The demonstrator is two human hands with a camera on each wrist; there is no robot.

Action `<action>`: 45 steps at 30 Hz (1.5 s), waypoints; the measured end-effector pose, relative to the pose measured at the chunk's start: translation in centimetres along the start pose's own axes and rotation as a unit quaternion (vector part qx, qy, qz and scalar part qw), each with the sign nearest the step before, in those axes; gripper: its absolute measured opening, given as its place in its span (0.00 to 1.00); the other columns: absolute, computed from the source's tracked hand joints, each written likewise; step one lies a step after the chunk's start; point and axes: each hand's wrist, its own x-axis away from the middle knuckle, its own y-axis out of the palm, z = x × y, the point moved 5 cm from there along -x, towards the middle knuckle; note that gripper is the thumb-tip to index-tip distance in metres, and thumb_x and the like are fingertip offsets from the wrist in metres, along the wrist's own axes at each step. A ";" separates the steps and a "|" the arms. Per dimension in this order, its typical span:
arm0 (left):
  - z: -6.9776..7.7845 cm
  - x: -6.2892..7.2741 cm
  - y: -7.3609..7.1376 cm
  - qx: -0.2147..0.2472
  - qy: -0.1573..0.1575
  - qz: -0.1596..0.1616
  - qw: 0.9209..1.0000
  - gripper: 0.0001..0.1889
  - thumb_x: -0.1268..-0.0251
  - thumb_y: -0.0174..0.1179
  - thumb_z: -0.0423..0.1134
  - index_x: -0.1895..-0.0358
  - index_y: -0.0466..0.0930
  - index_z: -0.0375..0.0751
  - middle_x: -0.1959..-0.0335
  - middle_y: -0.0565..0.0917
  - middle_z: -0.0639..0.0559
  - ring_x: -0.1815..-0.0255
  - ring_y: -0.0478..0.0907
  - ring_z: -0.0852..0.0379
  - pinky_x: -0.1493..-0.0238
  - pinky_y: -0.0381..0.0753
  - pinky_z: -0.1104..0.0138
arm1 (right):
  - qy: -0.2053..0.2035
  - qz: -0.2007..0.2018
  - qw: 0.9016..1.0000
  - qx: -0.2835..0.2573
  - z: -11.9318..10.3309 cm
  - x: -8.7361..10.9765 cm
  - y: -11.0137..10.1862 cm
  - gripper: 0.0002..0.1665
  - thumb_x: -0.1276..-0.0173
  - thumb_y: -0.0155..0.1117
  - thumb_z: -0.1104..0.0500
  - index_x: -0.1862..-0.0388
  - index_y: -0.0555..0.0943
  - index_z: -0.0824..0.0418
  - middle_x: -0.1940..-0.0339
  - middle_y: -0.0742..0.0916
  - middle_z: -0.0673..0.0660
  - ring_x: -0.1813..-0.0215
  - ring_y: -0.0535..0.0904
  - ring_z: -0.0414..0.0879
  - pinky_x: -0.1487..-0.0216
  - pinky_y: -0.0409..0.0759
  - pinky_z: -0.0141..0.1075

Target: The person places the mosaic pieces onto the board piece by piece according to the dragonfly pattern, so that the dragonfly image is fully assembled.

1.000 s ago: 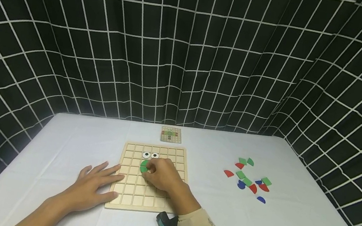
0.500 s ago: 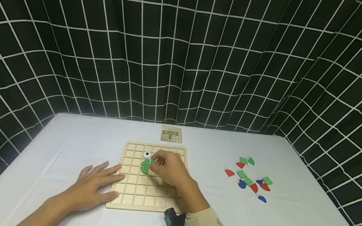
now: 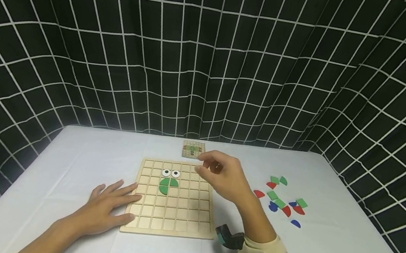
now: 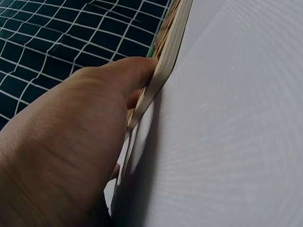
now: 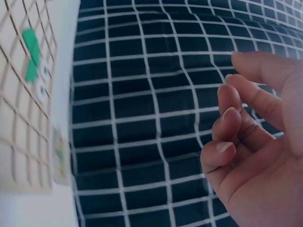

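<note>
Head view showed me left grip (image 3: 105, 205) spread, right grip (image 3: 227, 180) loose, empty; green pieces (image 3: 272, 195) seemed light, stiff, best edge-pinched.

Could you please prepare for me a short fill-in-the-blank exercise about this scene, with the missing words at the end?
1. The person's left hand touches the ____ edge of the pale square wooden grid board.
2. On the board, two round white pieces with black dots lie just beyond three flat ____ pieces.
3. The loose flat pieces scattered to the right of the board are red, green and ____.
4. The raised right hand holds ____.

Missing words: left; green; blue; nothing.
</note>
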 end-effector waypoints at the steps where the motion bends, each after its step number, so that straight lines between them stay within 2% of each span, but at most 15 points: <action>1: 0.0 0.0 0.0 0.000 0.000 0.000 1.000 0.26 0.39 0.59 0.62 0.39 0.79 0.58 0.29 0.66 0.57 0.28 0.55 0.39 0.38 0.40 0.35 | -0.007 0.007 1.000 0.002 0.0 0.1 -0.6 0.11 0.41 0.71 0.65 0.58 0.85 0.59 0.72 0.82 0.46 0.70 0.75 0.44 0.69 0.76 0.37; 9: -0.1 0.1 0.0 -0.003 0.004 0.005 1.000 0.26 0.39 0.60 0.61 0.39 0.79 0.57 0.29 0.66 0.57 0.28 0.55 0.40 0.37 0.40 0.35 | -0.069 0.059 0.995 0.039 1.2 1.2 -5.5 0.15 0.42 0.70 0.72 0.57 0.85 0.60 0.69 0.82 0.47 0.68 0.74 0.45 0.70 0.74 0.37; 16: 0.0 0.0 0.0 -0.003 0.001 0.000 1.000 0.27 0.38 0.59 0.61 0.39 0.79 0.56 0.29 0.66 0.57 0.28 0.55 0.40 0.37 0.40 0.35 | -0.053 0.076 0.993 0.073 0.7 2.0 -9.1 0.15 0.42 0.62 0.79 0.56 0.82 0.72 0.65 0.82 0.60 0.64 0.71 0.50 0.65 0.73 0.33; 18: 0.0 0.0 0.0 -0.003 -0.002 -0.003 1.000 0.27 0.38 0.59 0.62 0.39 0.78 0.57 0.29 0.66 0.56 0.28 0.55 0.40 0.37 0.40 0.35 | -0.043 0.079 0.993 0.080 1.9 2.0 -10.1 0.15 0.40 0.60 0.79 0.54 0.81 0.72 0.64 0.81 0.61 0.62 0.71 0.48 0.63 0.73 0.29; 21: 0.0 0.0 0.0 -0.004 -0.006 -0.007 1.000 0.27 0.38 0.58 0.63 0.38 0.78 0.57 0.29 0.65 0.57 0.28 0.54 0.40 0.36 0.39 0.36 | -0.029 0.082 0.992 0.087 5.1 2.1 -11.7 0.16 0.37 0.57 0.78 0.51 0.82 0.70 0.62 0.81 0.59 0.59 0.70 0.45 0.61 0.73 0.26; 25: 0.1 0.0 0.0 -0.004 -0.008 -0.009 1.000 0.27 0.38 0.58 0.63 0.38 0.78 0.57 0.29 0.65 0.56 0.28 0.54 0.40 0.36 0.39 0.36 | 0.025 0.079 0.991 0.106 9.5 2.5 -13.5 0.17 0.32 0.57 0.72 0.47 0.82 0.63 0.60 0.82 0.54 0.56 0.71 0.43 0.58 0.73 0.25; 30: 0.0 0.0 -0.1 -0.005 -0.010 -0.009 1.000 0.27 0.39 0.58 0.63 0.39 0.78 0.58 0.29 0.65 0.56 0.27 0.54 0.40 0.36 0.38 0.36 | 0.093 0.077 0.987 0.105 13.2 3.1 -15.0 0.16 0.29 0.57 0.67 0.45 0.81 0.63 0.55 0.82 0.58 0.55 0.71 0.46 0.59 0.73 0.25; 34: 0.0 -0.1 0.0 -0.002 -0.011 -0.012 1.000 0.28 0.39 0.58 0.64 0.39 0.78 0.58 0.29 0.65 0.56 0.27 0.53 0.40 0.36 0.38 0.36 | 0.140 0.070 0.982 0.103 16.1 3.8 -15.9 0.16 0.27 0.54 0.65 0.43 0.79 0.65 0.54 0.80 0.64 0.53 0.72 0.53 0.61 0.74 0.34; 36: 0.0 -0.1 0.0 0.000 -0.011 -0.013 1.000 0.28 0.39 0.58 0.64 0.38 0.78 0.57 0.29 0.65 0.56 0.27 0.53 0.40 0.36 0.38 0.35 | 0.176 0.064 0.977 0.100 17.6 4.2 -16.1 0.17 0.26 0.53 0.64 0.42 0.78 0.65 0.52 0.79 0.65 0.52 0.72 0.55 0.60 0.74 0.40; 40: 0.0 0.0 0.0 -0.001 -0.010 -0.010 1.000 0.28 0.39 0.58 0.63 0.38 0.78 0.57 0.29 0.65 0.56 0.27 0.53 0.40 0.36 0.38 0.36 | 0.259 0.057 0.960 0.087 20.5 5.1 -16.2 0.19 0.27 0.53 0.61 0.39 0.76 0.64 0.47 0.79 0.64 0.48 0.72 0.57 0.55 0.72 0.52; 45: 0.0 0.0 0.0 0.001 -0.008 -0.008 1.000 0.27 0.38 0.58 0.63 0.38 0.78 0.57 0.29 0.65 0.57 0.27 0.53 0.40 0.36 0.38 0.36 | 0.318 0.018 0.945 0.068 22.9 6.1 -16.1 0.22 0.26 0.51 0.61 0.36 0.74 0.64 0.39 0.75 0.69 0.41 0.68 0.64 0.44 0.68 0.59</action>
